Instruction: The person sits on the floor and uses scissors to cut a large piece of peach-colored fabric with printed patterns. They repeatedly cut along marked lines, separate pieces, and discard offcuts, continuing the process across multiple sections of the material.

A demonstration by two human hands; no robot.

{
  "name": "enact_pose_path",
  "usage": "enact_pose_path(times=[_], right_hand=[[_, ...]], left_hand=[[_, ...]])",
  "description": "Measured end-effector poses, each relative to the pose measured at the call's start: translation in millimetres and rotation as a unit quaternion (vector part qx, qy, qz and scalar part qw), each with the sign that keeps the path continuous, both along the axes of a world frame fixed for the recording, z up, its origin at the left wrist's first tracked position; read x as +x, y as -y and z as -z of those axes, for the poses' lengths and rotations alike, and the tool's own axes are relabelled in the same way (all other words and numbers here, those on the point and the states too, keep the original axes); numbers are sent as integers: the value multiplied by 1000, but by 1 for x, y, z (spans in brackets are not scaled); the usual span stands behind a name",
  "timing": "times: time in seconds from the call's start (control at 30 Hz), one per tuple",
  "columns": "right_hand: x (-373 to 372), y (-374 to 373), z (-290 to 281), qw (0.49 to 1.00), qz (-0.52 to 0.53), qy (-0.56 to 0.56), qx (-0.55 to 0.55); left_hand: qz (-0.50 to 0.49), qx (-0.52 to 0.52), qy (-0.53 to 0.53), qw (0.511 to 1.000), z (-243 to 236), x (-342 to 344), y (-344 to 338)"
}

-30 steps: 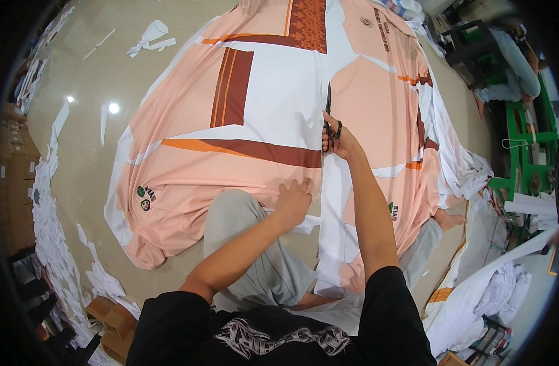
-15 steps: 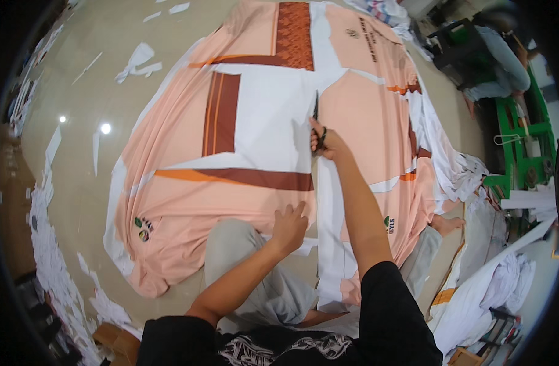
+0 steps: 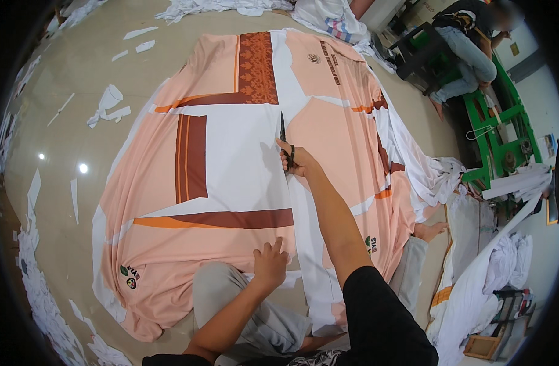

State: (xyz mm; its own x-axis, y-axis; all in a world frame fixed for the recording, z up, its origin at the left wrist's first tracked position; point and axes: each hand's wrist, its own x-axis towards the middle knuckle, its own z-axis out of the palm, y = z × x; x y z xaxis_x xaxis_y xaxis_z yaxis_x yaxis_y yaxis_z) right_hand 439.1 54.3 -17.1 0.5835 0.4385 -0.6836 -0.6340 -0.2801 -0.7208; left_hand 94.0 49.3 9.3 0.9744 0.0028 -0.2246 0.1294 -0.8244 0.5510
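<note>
A large printed fabric sheet [image 3: 237, 152] in peach, white, brown and orange is spread over the floor, with folds along both sides and a lengthwise split below the middle. My right hand [image 3: 295, 158] grips black-handled scissors [image 3: 283, 131] at that central line, their blades pointing away from me over the white part. My left hand [image 3: 271, 261] rests on the lower peach part with its fingers apart, left of the split. My bent knee in grey trousers lies beside the fabric's near edge, under my left arm.
Tiled floor [image 3: 66, 140] holds white scraps and strips at the left. A person [image 3: 465, 55] sits on a black seat at upper right, by a green metal frame [image 3: 493, 140]. White cloth heaps [image 3: 325, 18] lie behind the sheet; more cloth and sacking [image 3: 468, 262] are at the right.
My right hand and scissors have advanced away from me along the central line. The head view has shifted, showing more beyond the sheet. My left hand still rests on the fabric.
</note>
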Motion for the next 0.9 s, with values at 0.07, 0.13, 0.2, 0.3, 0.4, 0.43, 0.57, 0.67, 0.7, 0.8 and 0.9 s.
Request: enact_pose_path(times=[0.07, 0.13, 0.2, 0.3, 0.4, 0.43, 0.57, 0.67, 0.7, 0.8, 0.9], right_hand=[[0, -12, -11, 999, 21, -38, 14], [7, -24, -23, 998, 36, -56, 14], [17, -28, -24, 997, 47, -67, -5], [32, -9, -2, 1000, 14, -1, 11], [21, -8, -7, 1000, 19, -2, 22], [7, -11, -15, 1000, 12, -18, 16], [-30, 44, -30, 992, -83, 79, -47], [-88, 95, -37, 824, -141, 437, -332], [-105, 116, -28, 792, -98, 507, -325], [-138, 222, 2, 676, 7, 643, -360], [-192, 279, -14, 655, -40, 639, -400]], left_hand=[[-5, 10, 10, 1000, 2, -2, -3], [-19, 25, 39, 999, 10, -7, -2], [-8, 3, 18, 1000, 6, -7, -3], [6, -4, 22, 1000, 2, -2, 1], [-4, 5, 16, 1000, 6, -4, 1], [-13, 8, 10, 1000, 8, -7, -2], [-23, -11, -10, 1000, -10, 7, -18], [-74, -68, 40, 994, -1, 11, -82], [-118, -93, 139, 979, 24, 2, -116], [-309, -21, 115, 944, 9, -1, -176], [-359, 127, 45, 923, 7, -38, -202]])
